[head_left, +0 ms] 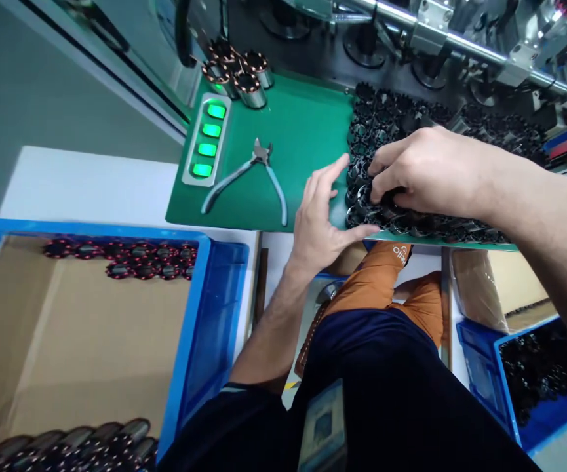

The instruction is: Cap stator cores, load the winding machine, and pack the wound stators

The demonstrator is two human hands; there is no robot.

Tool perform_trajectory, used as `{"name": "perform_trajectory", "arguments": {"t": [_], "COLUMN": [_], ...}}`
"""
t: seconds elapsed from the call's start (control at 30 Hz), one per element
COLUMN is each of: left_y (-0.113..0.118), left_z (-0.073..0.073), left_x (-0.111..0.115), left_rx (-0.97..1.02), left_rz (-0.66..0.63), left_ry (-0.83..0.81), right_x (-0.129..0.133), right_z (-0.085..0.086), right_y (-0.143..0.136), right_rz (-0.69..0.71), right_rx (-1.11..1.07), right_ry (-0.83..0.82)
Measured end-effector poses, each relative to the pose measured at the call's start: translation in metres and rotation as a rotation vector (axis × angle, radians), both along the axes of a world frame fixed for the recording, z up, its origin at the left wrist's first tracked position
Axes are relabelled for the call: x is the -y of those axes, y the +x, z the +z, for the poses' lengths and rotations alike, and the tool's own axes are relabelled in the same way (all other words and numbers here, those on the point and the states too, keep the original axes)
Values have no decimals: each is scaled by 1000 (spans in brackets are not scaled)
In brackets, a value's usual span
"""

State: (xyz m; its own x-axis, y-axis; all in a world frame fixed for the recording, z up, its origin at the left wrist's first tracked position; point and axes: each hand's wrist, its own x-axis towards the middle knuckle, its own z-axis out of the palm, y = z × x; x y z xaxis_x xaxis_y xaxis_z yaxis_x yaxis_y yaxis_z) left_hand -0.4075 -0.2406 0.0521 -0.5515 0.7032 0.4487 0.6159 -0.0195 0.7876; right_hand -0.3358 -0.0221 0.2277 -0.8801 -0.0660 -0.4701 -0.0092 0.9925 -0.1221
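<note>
Many black toothed rings (362, 134) stand packed in rows on the right of the green mat (307, 118). My right hand (430, 170) reaches over them from the right, its fingers bent down and closed around a black toothed ring near the front left of the rows. The hand itself covers most of that ring. At the left edge of the rows is my left hand (317, 216), open, with thumb and fingers spread around the corner and nothing held. Diagonal cutters (262, 154) with pale blue handles lie spread on the mat to its left.
Several copper-wound cores (250, 88) stand at the mat's back left, by a panel of green lights (208, 141). Machine rods and fixtures (450, 42) run along the back. A blue bin (199, 314) holds wound cores at left; another blue bin (509, 387) holds black parts at right.
</note>
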Motion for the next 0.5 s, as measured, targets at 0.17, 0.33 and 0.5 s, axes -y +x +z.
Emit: {"name": "perform_trajectory", "arguments": {"t": [0.17,0.33,0.5], "left_y": [6,8,9], "left_z": [15,16,18], "left_x": [0,1,1], "left_rx": [-32,-50,-41], "left_rz": [-8,8,14], "left_ry": [-26,-15,-8], "right_x": [-70,-64,5], "right_z": [-71,-68,-17], "right_y": [6,7,6], "right_rz": [-174,-96,-94], "right_rx": [87,50,-135], "right_ry": [9,-52,-55]}}
